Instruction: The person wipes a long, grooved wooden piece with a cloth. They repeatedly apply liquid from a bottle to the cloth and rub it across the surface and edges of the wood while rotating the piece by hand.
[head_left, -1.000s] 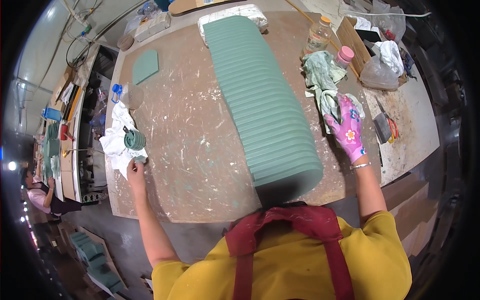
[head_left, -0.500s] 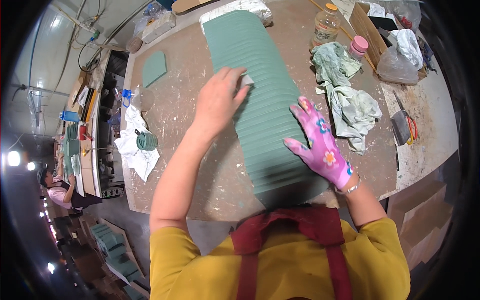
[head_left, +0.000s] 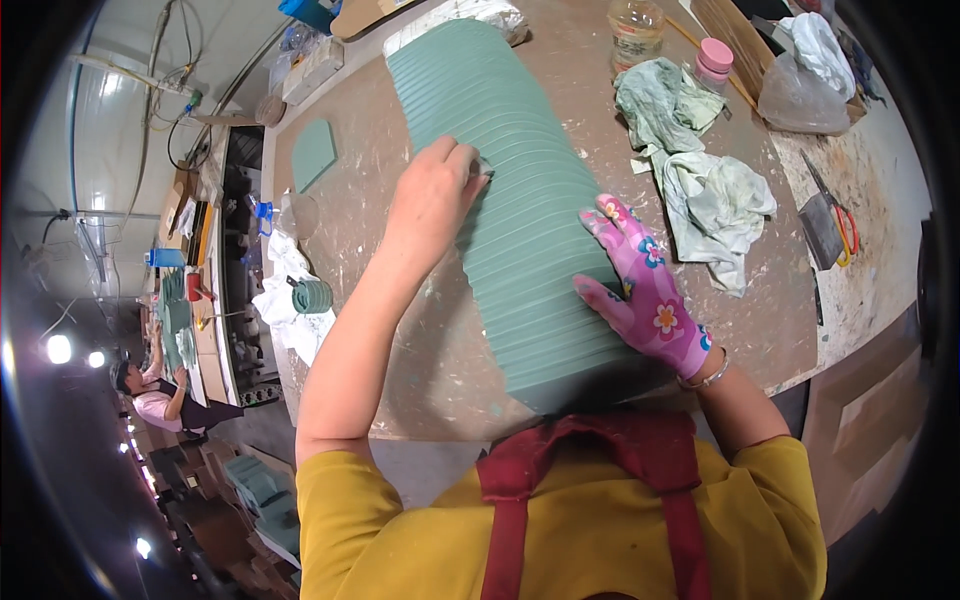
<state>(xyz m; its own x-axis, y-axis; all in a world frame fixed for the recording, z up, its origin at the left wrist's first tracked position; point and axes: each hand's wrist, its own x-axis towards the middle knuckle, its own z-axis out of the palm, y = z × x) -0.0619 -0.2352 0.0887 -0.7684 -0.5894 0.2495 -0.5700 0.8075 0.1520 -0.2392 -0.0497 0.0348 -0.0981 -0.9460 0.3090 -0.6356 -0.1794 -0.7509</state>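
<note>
A long green piece (head_left: 500,130) with close crosswise ridges, like many thin sheets lined up, stretches from my body to the table's far side. My bare left hand (head_left: 432,195) bends over its left edge, fingers pinched together. A small pale scrap, too little to name, shows at those fingertips. In a pink flowered glove, my right hand (head_left: 645,280) lies on the right edge with fingers spread. A flat green piece with a rounded end (head_left: 314,155) lies to the left on the brown table (head_left: 360,250).
Stained cloths (head_left: 712,205), a pink-lidded jar (head_left: 713,65) and a clear bottle (head_left: 637,35) stand right. Farther right lie orange-handled scissors (head_left: 838,225) and a plastic bag (head_left: 805,95). A green coil (head_left: 312,296) rests on white cloth at left. A co-worker (head_left: 165,395) stands far left.
My left hand has turned slightly, and the pale scrap in its fingers shows less. My right hand stays on the green piece. The whole view has shifted a little.
</note>
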